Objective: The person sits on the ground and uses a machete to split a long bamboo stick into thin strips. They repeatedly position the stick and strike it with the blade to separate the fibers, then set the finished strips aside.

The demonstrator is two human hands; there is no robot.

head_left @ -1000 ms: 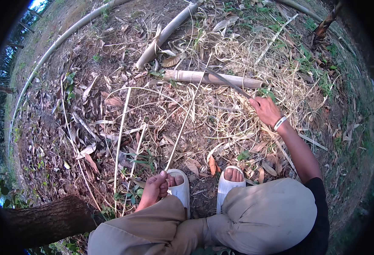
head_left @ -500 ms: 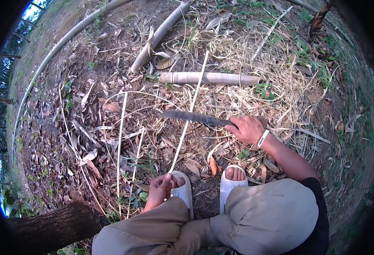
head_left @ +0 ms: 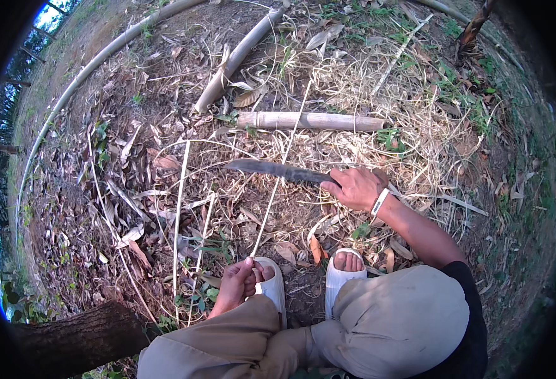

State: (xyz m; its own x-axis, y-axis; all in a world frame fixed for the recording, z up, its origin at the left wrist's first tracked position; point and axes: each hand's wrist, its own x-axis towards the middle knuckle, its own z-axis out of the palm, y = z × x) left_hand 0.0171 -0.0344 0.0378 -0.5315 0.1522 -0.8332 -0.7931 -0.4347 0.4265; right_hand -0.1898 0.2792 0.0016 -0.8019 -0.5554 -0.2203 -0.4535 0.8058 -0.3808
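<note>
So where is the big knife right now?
In the head view, the big knife is in the right hand, right of middle, blade pointing left, crossing the thin bamboo strip, just below the short bamboo log.

A short cut bamboo section [head_left: 309, 120] lies crosswise at about twelve o'clock. A longer grey bamboo pole [head_left: 240, 57] runs up toward eleven o'clock, and a thin curved pole [head_left: 88, 69] arcs along the rim from nine to eleven. A dark tree trunk [head_left: 75, 341] sits at seven o'clock. Dry leaves [head_left: 132, 189] and pale straw-like shavings [head_left: 379, 82] litter the ground, with green grass [head_left: 474, 107] toward two o'clock.
</note>
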